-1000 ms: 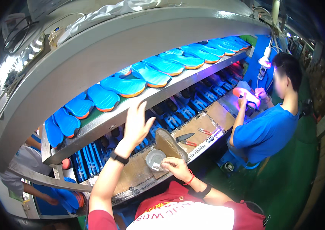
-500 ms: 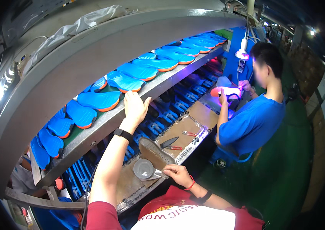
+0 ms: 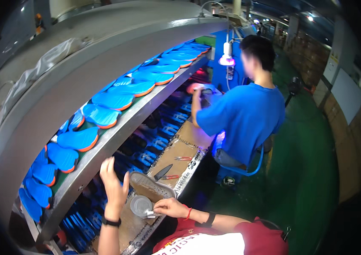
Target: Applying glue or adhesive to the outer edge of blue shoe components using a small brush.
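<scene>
Vs half a second ago: left hand [image 3: 113,187], then at the blue soles [image 3: 108,101], is now clear of them, left of and beyond the round cup [image 3: 139,205], wide, thumb apart from fingers. Right hand [image 3: 170,207], just right of the cup, pinches a small white-tipped tool [image 3: 150,213]; tip was off the rim, now overlaps it in view, contact can't tell. Fingers cover most of the handle; cup contents unclear. Soles sit well beyond the cup, partly behind the grey frame [image 3: 104,53]. Co-worker [image 3: 244,110], far right beyond the cup, has turned away; held item blurred, half hidden.
</scene>
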`<state>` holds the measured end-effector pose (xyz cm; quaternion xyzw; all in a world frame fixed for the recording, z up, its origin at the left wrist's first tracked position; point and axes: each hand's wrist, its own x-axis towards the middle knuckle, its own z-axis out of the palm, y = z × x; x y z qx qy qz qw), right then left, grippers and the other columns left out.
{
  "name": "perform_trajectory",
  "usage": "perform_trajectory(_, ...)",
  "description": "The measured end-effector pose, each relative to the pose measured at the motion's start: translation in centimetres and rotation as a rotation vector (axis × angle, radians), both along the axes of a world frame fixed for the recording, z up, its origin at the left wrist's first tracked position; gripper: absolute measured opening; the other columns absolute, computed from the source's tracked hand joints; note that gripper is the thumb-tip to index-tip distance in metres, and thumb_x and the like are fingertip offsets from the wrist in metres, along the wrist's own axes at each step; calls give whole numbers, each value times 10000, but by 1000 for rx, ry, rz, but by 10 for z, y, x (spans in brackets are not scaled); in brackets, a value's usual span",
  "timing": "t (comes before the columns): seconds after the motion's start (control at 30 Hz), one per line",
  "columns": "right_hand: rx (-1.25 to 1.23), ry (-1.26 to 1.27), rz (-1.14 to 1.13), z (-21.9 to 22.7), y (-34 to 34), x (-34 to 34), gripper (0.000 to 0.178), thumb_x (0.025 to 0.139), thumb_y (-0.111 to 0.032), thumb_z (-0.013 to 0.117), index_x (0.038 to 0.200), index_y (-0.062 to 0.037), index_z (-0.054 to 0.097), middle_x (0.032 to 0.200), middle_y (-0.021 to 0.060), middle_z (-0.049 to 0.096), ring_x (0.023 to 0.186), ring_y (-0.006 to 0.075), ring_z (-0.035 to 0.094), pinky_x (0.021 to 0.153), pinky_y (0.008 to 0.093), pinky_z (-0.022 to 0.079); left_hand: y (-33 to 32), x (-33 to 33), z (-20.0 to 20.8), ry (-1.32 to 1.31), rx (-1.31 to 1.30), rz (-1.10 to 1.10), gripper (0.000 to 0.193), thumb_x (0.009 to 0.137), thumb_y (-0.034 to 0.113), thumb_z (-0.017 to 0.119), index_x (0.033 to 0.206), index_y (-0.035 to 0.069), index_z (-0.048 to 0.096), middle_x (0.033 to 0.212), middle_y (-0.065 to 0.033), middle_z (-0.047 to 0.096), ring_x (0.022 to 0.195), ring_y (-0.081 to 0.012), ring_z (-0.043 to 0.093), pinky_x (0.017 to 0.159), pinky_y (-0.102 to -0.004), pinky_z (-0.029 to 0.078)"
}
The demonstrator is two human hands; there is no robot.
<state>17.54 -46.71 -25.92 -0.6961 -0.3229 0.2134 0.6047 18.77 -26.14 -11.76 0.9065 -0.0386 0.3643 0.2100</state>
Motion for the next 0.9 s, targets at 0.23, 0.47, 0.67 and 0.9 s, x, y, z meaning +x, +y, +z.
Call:
perform_trajectory(0.23,-78,-80,221,-1,19,-4,226,854,-205,616,934,3,655,922,82,666,746,185,615,652,293,473,18,-116,-96,67,-251,289,593,810,29,581,1340,-48,326,1336,-212,373,1270,-342,331,1080,-432,216)
perform_trajectory(0.47,23,-139,283,-15,49,-20,191,843,-176,611,878,7,655,833,102,652,727,210,615,634,306,470,26,-197,-110,326,-77,640,590,848,304,658,1274,-24,415,1282,-261,438,1107,-369,510,926,-416,432)
perform_trajectory(0.67,24,-155,332,2,56,-25,205,808,-189,592,844,0,665,793,120,659,742,263,636,680,350,480,51,-196,-158,55,-36,627,530,809,230,683,1200,-59,471,1118,-219,546,1039,-352,532,927,-411,411)
perform_trajectory(0.9,99,-240,320,-10,55,-25,192,790,-182,606,820,-2,667,793,126,657,743,265,634,680,357,483,51,-179,-167,5,-66,577,535,811,202,669,1225,-54,449,1152,-218,524,1071,-350,511,950,-414,388)
